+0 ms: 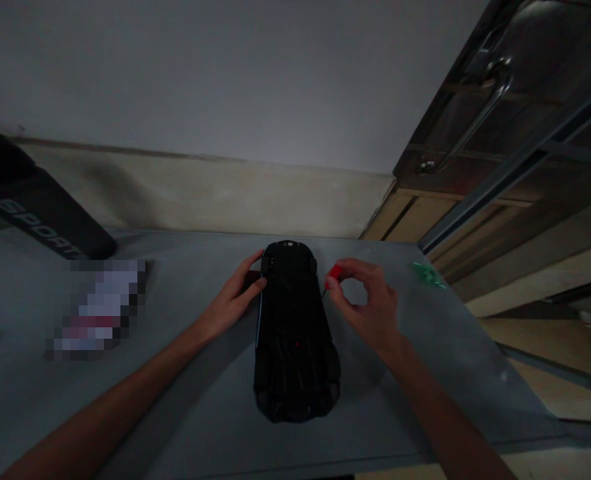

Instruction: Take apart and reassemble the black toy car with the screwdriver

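Grey worktop (200, 427) under upturned toy car (293, 313): spread L hand (225, 303) steadies it, R hand (379, 313) pinches red tool (334, 272), best w/ light pressure.

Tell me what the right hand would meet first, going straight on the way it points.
Likely the side of the upturned black toy car, with the red-handled tool in the right hand possibly touching first; the gap's depth is unclear.

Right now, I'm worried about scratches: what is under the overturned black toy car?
The grey table shows around the black toy car and seems to bear it. Whatever lies directly beneath is covered by its body.
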A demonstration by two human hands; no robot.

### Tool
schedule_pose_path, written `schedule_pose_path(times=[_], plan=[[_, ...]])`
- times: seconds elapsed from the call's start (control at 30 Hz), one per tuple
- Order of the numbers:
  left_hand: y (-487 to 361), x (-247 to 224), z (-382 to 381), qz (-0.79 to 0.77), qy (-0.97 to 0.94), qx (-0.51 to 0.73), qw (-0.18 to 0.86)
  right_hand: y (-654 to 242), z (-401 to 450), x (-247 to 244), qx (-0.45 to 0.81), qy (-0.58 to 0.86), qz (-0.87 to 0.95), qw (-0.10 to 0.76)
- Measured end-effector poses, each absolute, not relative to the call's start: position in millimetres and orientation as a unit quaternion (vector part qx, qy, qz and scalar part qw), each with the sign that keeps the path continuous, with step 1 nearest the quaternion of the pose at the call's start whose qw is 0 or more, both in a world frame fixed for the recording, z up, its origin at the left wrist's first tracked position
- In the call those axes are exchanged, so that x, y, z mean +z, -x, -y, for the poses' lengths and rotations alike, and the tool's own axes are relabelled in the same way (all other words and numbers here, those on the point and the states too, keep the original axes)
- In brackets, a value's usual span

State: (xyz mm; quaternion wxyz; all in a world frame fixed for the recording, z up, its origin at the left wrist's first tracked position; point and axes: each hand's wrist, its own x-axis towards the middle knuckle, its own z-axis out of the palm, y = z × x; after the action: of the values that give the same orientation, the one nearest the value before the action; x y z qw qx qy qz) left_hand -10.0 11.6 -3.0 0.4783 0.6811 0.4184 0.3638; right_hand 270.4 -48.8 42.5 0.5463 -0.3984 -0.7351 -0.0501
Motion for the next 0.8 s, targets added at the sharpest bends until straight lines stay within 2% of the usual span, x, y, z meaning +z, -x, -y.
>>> schedule_pose_path(times=[0.8], plan=[[7.7, 1.9, -10.0, -0.425, -0.692, 0.351, 0.466, -269.9, 49.1, 47.4, 0.025, 0.427, 0.738, 0.522]])
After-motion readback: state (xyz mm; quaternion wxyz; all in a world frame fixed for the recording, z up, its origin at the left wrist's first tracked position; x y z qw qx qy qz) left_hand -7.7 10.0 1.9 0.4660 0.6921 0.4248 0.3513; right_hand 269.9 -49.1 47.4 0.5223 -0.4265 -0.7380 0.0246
